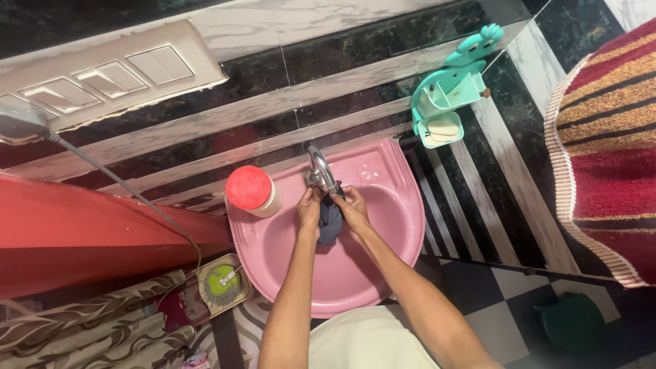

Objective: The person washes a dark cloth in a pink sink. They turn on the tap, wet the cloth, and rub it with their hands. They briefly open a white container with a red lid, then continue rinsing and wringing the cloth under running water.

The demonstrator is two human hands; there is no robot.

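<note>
Head camera looks down on a pink washbasin (393, 225) against black-and-white marble wall and checkered floor. Water flow from the steel tap (319, 171) is hard to make out. Left hand (309, 208) and right hand (354, 205), arms extended, both clutch a dark blue cloth (331, 222) beneath the tap.
</note>
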